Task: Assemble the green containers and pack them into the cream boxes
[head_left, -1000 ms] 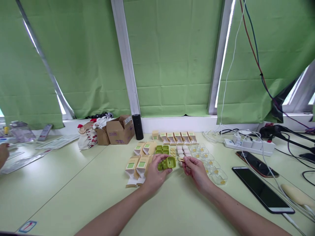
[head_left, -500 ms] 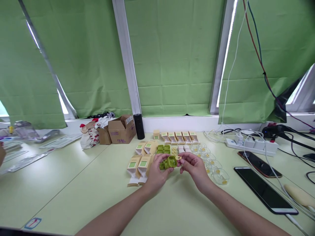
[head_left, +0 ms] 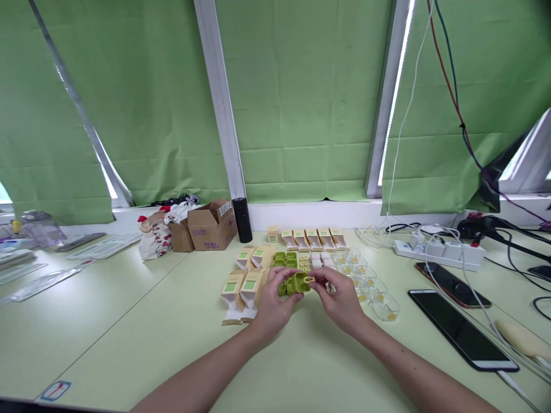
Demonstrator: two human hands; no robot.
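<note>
My left hand (head_left: pixel 275 299) is closed around a small olive-green open case (head_left: pixel 300 282), held above the table. The fingers of my right hand (head_left: pixel 338 293) pinch a small pale-yellow loop-shaped piece (head_left: pixel 309 279) at the case's right side. Whether the piece is fixed to the case, I cannot tell. Behind my hands sit more green cases (head_left: pixel 291 256), small yellow pieces (head_left: pixel 304 261) and white blocks (head_left: pixel 322 259). Clear plastic shells with yellow centres (head_left: pixel 386 308) lie right of my right hand. Beige cartons with green labels (head_left: pixel 250 285) stand left of my left hand.
More open cartons (head_left: pixel 314 240) line up at the back. A cardboard box (head_left: pixel 212 228) and a black cylinder (head_left: pixel 242 221) are by the wall. On the right lie two phones (head_left: pixel 462 330), a power strip (head_left: pixel 439 252) and loose cables. Plastic-wrapped items (head_left: pixel 47 279) lie far left.
My right hand has moved slightly left, bringing the loop piece against the opening of the green case. A bit of another person's hand at the left edge is gone from view.
</note>
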